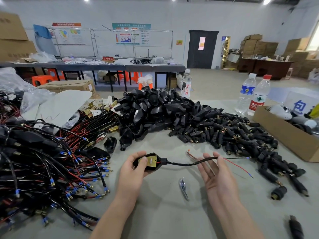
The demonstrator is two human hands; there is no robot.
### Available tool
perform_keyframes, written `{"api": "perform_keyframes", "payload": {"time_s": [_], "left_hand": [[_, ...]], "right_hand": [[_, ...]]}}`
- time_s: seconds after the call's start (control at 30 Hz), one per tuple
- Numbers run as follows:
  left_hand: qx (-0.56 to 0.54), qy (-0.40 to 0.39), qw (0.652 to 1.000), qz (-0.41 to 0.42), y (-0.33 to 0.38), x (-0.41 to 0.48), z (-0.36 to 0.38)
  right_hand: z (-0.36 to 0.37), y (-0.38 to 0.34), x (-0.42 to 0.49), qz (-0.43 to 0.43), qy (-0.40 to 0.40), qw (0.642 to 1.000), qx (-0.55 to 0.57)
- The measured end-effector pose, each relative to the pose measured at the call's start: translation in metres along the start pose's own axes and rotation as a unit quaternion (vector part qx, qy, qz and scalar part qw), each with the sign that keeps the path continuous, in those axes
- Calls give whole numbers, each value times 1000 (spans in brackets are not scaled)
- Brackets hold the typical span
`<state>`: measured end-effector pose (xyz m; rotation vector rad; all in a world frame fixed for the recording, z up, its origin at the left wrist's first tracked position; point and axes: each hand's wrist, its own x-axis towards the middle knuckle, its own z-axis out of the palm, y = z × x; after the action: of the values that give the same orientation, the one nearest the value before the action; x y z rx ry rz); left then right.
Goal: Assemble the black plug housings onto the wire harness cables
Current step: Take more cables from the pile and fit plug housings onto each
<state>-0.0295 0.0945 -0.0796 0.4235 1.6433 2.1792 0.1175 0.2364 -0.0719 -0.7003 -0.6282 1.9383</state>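
- The left hand (133, 169) is gripping an open black plug housing (158, 166) near the middle of the table (164, 213), with the thumb pressing on the brass plate (152, 160) inside it.
- The right hand (215, 173) is lying palm-up with straight fingers, grasping nothing. The cable (181, 163) coming out of the housing's neck is only resting across its fingertips.
- Thin red and black wires (240, 167) are trailing from the cable's end to the right, unsupported.
- A small metal tool (183, 188) is lying on the table between the hands, a little nearer.
- Farther out, a heap of empty housings (155, 107) is sitting in the middle, with round plugs (233, 135) to the right and tangled harnesses (43, 166) to the left.
- What could go wrong, as I judge it:
  - With the cable unheld, any tug could drag it back through the neck or shift the plate under the thumb.
  - The trailing wires could snag on the plugs beside them.
  - Closing the housing carelessly could pinch the inner leads.
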Motion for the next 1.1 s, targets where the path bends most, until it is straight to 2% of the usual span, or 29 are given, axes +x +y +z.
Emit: {"api": "perform_keyframes", "payload": {"time_s": [0.3,0.7,0.83,0.97,1.1], "left_hand": [[4,34,999,10,-4,8,-7],[55,36,998,8,-1,6,-6],[60,62,996,14,0,7,-8],[70,82,994,20,2,8,-11],[208,132,967,68,1,7,-18]], "right_hand": [[-6,-2,5,-86,57,994,-43],[-6,-2,1,-191,77,964,-167],[-5,1,-2,-193,73,962,-180],[-4,6,-3,-158,47,969,-183],[0,12,-9,-85,-16,978,-189]]}}
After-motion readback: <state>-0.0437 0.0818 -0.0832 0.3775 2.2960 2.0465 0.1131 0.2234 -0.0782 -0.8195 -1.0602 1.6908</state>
